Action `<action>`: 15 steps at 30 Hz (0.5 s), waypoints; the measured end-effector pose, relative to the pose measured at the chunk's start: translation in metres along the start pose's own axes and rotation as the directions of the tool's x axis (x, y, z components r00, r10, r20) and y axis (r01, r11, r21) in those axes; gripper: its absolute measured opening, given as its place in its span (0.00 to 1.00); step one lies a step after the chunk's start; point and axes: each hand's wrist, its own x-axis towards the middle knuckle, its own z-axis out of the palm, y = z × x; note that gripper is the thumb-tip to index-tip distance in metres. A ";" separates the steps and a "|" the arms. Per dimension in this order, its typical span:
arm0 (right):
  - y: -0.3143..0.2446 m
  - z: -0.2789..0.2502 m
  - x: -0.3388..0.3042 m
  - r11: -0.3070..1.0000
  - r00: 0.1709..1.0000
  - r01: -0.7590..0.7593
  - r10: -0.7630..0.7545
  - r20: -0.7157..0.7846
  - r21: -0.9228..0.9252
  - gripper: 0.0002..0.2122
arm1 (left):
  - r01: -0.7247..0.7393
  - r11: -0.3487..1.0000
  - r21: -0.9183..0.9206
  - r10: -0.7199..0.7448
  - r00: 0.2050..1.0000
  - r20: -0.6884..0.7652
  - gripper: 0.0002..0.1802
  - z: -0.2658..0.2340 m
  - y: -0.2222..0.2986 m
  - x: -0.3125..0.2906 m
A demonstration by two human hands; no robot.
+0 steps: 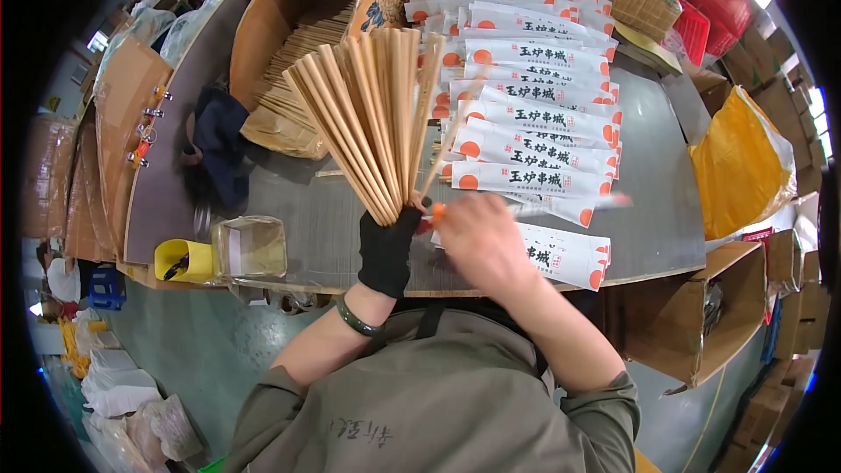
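Here we are with the wooden sticks [377,114], a thick bundle fanning out beyond our left hand [390,241], black-gloved fingers closed firmly round the narrow end, just above the table's near edge. Beside it comes our right hand [482,241], bare and blurred, a streak of orange at its fingertips; we can't tell how tightly those fingers are closed, or on what. Right behind it, overlapping rows of white paper sleeves [534,114] with orange dots run up the grey table [653,153]. Over on the left, an open cardboard box [250,48] holds more sticks, a dark blue cloth [223,149] beside it, and nearer us a yellow cup [184,261] sits against a clear tub [251,245].
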 end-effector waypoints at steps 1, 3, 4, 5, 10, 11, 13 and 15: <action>0.015 0.000 -0.004 0.996 0.990 -0.093 0.092 -0.105 -0.008 0.12 | -0.026 1.000 0.001 0.026 0.999 -0.038 0.08 0.001 -0.004 0.005; 0.026 -0.010 -0.011 0.956 0.949 -0.293 0.291 -0.123 0.001 0.15 | 0.051 0.999 -0.016 -0.053 0.995 -0.089 0.10 -0.002 0.008 0.012; 0.024 -0.006 -0.024 0.965 0.963 -0.253 0.258 -0.082 0.068 0.14 | 0.130 0.991 -0.034 -0.133 0.982 -0.133 0.11 -0.006 0.014 0.013; 0.020 0.002 -0.037 0.967 0.974 -0.215 0.223 -0.042 0.136 0.14 | 0.133 0.991 -0.034 -0.136 0.982 -0.132 0.11 -0.015 0.014 0.015; 0.006 0.026 -0.060 0.996 0.995 -0.083 0.084 0.061 -0.017 0.11 | -0.035 0.930 0.366 0.077 0.992 -0.102 0.12 -0.040 -0.005 0.017; 0.006 0.028 -0.061 0.995 0.995 -0.099 0.099 0.002 0.030 0.10 | -0.046 0.927 0.372 0.087 0.992 -0.095 0.12 -0.042 -0.006 0.014; 0.006 0.029 -0.063 0.991 0.990 -0.112 0.118 -0.078 0.075 0.10 | -0.035 0.936 0.350 0.067 0.995 -0.080 0.12 -0.051 -0.008 0.011; 0.004 0.029 -0.065 0.968 0.965 -0.188 0.214 -0.153 0.164 0.12 | -0.028 0.945 0.326 0.050 0.997 -0.061 0.13 -0.060 -0.006 0.010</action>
